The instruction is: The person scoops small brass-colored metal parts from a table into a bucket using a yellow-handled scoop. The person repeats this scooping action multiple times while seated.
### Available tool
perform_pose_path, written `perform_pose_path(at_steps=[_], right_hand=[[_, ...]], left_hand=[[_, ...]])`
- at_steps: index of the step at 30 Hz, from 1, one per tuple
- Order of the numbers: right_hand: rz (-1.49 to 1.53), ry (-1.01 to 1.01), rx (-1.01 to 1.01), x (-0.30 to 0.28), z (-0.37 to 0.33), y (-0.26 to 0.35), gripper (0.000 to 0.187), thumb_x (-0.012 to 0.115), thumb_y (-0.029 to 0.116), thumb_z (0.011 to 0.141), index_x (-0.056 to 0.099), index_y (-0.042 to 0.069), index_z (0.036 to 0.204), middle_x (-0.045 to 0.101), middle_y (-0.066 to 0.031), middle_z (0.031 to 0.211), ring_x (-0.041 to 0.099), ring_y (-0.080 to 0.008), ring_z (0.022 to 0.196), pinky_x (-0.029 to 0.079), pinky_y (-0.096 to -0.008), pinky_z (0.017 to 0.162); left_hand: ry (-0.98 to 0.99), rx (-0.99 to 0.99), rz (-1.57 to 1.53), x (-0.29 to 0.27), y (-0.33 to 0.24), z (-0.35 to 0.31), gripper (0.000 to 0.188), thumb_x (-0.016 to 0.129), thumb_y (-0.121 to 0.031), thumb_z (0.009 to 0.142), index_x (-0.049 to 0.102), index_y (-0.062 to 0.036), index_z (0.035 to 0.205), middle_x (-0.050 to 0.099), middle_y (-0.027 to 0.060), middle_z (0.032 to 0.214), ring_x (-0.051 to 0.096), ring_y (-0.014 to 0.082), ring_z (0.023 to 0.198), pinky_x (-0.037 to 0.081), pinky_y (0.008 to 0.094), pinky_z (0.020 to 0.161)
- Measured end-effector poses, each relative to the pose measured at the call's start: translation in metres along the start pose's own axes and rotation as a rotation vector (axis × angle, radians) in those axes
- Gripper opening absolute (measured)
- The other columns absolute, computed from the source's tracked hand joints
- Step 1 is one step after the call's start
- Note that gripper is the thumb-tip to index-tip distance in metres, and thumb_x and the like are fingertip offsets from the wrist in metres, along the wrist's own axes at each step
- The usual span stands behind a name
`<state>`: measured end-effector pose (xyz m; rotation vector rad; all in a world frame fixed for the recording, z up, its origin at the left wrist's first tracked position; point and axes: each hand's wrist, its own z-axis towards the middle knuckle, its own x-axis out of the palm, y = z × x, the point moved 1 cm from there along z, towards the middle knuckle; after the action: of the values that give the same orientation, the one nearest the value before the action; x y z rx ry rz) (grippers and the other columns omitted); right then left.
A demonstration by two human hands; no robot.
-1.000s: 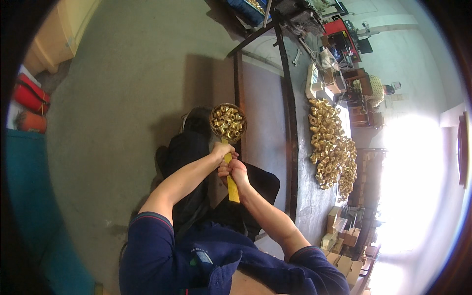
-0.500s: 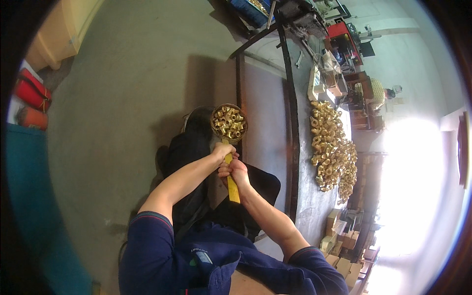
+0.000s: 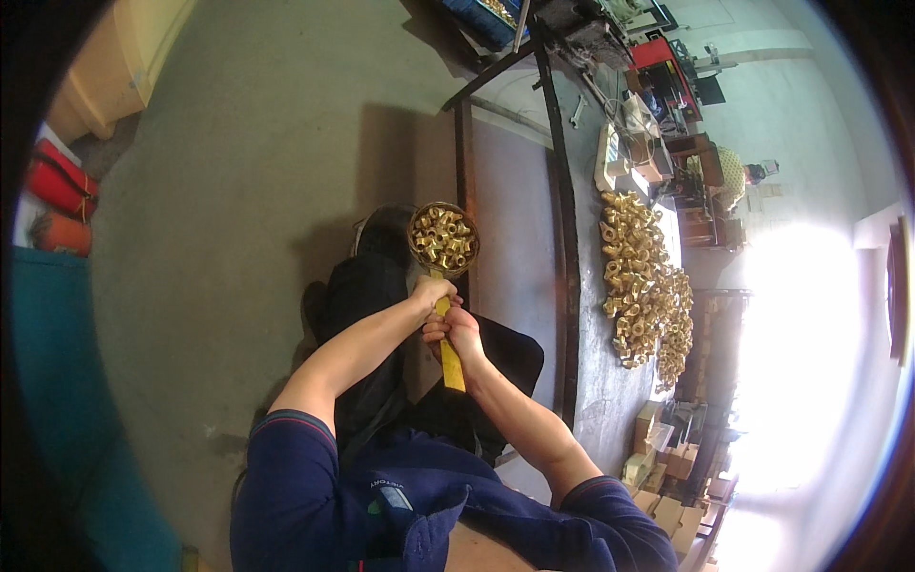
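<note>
A round scoop with a long flat yellow handle (image 3: 452, 368) is held out in front of my body. Its bowl is filled with small brass pipe fittings (image 3: 443, 238). My left hand (image 3: 435, 291) is wrapped round the handle close below the bowl. Just behind it, my right hand (image 3: 457, 332) grips the same handle, with its fingers curled over the yellow strip. The handle's end sticks out below the right hand. To the right, a big heap of brass fittings (image 3: 637, 276) lies on the workbench (image 3: 596, 396).
The bench's dark metal frame (image 3: 566, 286) runs along my right side. A wrench (image 3: 578, 112) and a vise-like machine (image 3: 577, 33) are farther up the bench. A blue crate (image 3: 484, 21) stands beyond. Cardboard boxes (image 3: 667, 515) sit at the lower right; a person (image 3: 732, 179) is in the background.
Both hands keep the same grip and the scoop stays nearly still. The bench and its heap appear shifted very slightly upward in the view.
</note>
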<state>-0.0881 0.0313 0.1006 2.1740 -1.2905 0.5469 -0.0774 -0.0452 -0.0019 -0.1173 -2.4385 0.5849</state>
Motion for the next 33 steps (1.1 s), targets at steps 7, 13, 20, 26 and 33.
perform_pose_path(at_steps=[7, 13, 20, 26, 33], right_hand=[[-0.077, -0.051, -0.116, 0.007, 0.000, -0.016, 0.007, 0.036, 0.003, 0.071, 0.040, 0.007, 0.075, 0.037, 0.0034, 0.063, 0.035, -0.0038, 0.051, 0.031, -0.0170, 0.046], [-0.043, -0.027, -0.101, -0.003, 0.004, -0.013, 0.009, 0.036, 0.003, 0.072, 0.041, 0.007, 0.078, 0.036, 0.0038, 0.063, 0.035, -0.0039, 0.051, 0.031, -0.0172, 0.047], [0.073, 0.037, -0.019, -0.010, 0.006, -0.010, 0.007, 0.045, 0.008, 0.076, 0.039, 0.007, 0.074, 0.036, 0.0029, 0.063, 0.039, -0.0066, 0.053, 0.034, -0.0200, 0.052], [-0.071, -0.072, -0.092, 0.003, -0.001, -0.009, 0.004, 0.043, 0.006, 0.076, 0.039, 0.007, 0.074, 0.036, 0.0031, 0.063, 0.037, -0.0054, 0.051, 0.033, -0.0188, 0.049], [-0.052, -0.051, -0.111, 0.006, -0.003, -0.010, 0.006, 0.041, 0.004, 0.075, 0.041, 0.009, 0.078, 0.036, 0.0039, 0.063, 0.036, -0.0045, 0.051, 0.032, -0.0186, 0.048]], left_hand=[[0.059, 0.037, -0.048, -0.005, 0.001, -0.003, 0.013, 0.051, -0.004, 0.067, 0.056, 0.0082, 0.071, 0.060, 0.0154, 0.070, 0.058, 0.0220, 0.058, 0.048, 0.0302, 0.053], [0.061, 0.032, -0.027, -0.004, 0.002, -0.001, 0.013, 0.051, -0.004, 0.066, 0.055, 0.0079, 0.070, 0.060, 0.0155, 0.070, 0.058, 0.0221, 0.059, 0.048, 0.0305, 0.052], [0.062, 0.008, 0.011, -0.004, 0.007, 0.008, 0.011, 0.052, -0.003, 0.065, 0.056, 0.0061, 0.069, 0.060, 0.0146, 0.070, 0.058, 0.0223, 0.059, 0.048, 0.0310, 0.053], [0.047, 0.027, -0.001, -0.003, 0.006, 0.006, 0.011, 0.052, -0.003, 0.064, 0.057, 0.0057, 0.069, 0.060, 0.0143, 0.070, 0.058, 0.0223, 0.060, 0.048, 0.0308, 0.054], [0.035, 0.006, -0.005, -0.001, 0.004, 0.004, 0.012, 0.052, -0.003, 0.064, 0.056, 0.0064, 0.069, 0.060, 0.0146, 0.071, 0.058, 0.0222, 0.060, 0.048, 0.0308, 0.053]])
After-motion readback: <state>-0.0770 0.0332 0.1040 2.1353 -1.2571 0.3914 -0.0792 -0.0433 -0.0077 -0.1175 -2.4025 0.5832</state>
